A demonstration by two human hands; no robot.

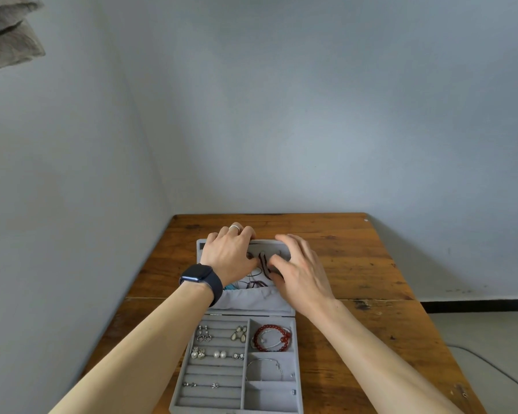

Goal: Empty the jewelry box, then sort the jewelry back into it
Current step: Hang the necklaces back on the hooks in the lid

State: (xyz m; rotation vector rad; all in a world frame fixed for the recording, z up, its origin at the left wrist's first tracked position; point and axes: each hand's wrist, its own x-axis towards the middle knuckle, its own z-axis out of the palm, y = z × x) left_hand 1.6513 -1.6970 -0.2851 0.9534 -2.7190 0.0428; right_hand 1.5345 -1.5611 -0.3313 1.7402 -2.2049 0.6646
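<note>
Left hand: your left hand (229,252) sits at the far left of the open lid (202,249), knuckles bent over its far edge. The fingertips are hidden, so I cannot tell whether you grasp the lid or only rest on it.
Right hand: your right hand (299,273) lies spread and loose over the lid's right side, gripping nothing that shows. Blur softens the fingers.
Between your thumbs: a dark beaded strand (263,264) runs down the lining. Whether either thumb touches it is unclear.
Under your wrists: the lid's pocket (251,300), with tangled cords partly covered by your left wrist.
Jewelry box: the jewelry box (295,354) lies nearer you than both hands, on the wooden table (371,279). Its near edge is cut off.
Inside it: earrings (219,354) on the left, a red bead bracelet (271,326) and a thin bangle (263,361) on the right.
</note>
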